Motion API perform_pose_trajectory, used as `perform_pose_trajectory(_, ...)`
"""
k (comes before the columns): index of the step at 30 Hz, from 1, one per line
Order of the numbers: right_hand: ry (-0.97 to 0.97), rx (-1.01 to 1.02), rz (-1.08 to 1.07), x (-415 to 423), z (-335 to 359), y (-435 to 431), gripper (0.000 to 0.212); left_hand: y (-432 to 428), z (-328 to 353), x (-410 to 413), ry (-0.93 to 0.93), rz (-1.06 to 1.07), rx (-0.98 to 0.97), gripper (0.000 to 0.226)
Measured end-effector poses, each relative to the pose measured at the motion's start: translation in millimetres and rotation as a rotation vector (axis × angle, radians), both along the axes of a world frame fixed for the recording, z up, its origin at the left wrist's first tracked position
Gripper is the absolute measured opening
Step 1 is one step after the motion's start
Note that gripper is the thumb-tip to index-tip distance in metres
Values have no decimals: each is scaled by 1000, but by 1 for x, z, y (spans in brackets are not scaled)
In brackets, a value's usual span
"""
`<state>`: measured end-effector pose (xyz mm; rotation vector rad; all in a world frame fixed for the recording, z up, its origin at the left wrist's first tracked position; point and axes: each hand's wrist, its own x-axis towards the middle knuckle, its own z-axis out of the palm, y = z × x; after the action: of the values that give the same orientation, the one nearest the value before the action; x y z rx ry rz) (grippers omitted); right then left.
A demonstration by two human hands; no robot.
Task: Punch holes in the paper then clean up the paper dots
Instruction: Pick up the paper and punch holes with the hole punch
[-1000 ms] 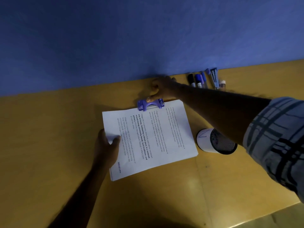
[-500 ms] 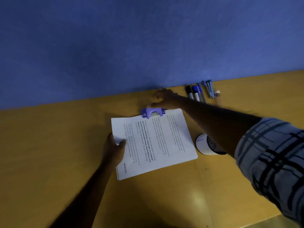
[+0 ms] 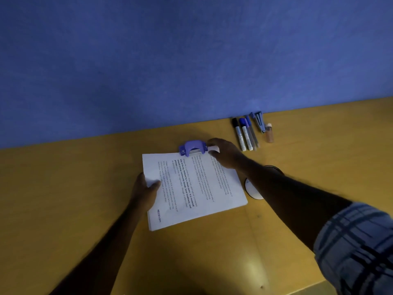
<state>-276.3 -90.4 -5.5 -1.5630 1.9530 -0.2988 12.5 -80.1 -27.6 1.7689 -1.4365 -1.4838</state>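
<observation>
The room is dim, with a bluish cast over the wall (image 3: 191,60). The brightest thing is the paper (image 3: 197,188), its small print soft and only the bold lines readable. A pale glare patch sits on the desk (image 3: 258,271) near the bottom edge. Both arms are nearly black silhouettes, and a soft shadow spreads below the paper. The wide lens bows the desk's far edge. The checked sleeve (image 3: 359,250) is blurred.

Right hand (image 3: 226,155) moved off top of hole punch (image 3: 192,147), now just right of it. Pinching far paper (image 3: 191,188) corner.
</observation>
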Motion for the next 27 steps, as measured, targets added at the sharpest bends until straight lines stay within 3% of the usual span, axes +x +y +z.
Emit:
perform_pose_trajectory(5,158,-127,141,12,7,-13,46,-5,1,0,-6,-8,16,41)
perform_pose_trajectory(11,402,-61,153,16,9,-29,41,-1,1,2,-51,-23,5,40)
perform_pose_trajectory(16,442,-51,176,14,11,-35,39,8,2,7,-52,-23,-9,40)
perform_pose_trajectory(20,344,-15,162,13,9,-35,38,16,3,11,-40,6,-7,42)
perform_pose_trajectory(23,103,-102,-102,21,12,-17,39,23,6,13,-30,26,9,40)
perform_pose_trajectory(27,-47,-244,-355,48,13,41,17,38,12,18,37,17,12,31)
